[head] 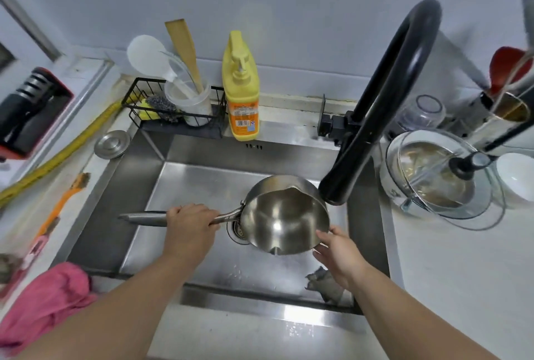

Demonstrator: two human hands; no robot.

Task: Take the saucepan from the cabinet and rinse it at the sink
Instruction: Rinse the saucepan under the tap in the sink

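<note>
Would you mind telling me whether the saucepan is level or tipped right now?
Tipped. The saucepan leans toward the camera, its inside and shallow water showing, left hand on the handle.

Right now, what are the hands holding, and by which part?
The left hand grips the saucepan by its long handle, over the sink. The right hand steadies the pan's outer wall at the near rim.

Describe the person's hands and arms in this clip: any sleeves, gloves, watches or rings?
Both arms are bare from the bottom edge of the frame up to the hands: no sleeves show. The left hand and the right hand wear no gloves. No watch, bracelet or band shows on either wrist, and no ring is visible on the fingers that can be seen. No marks or bandages are apparent.
</note>
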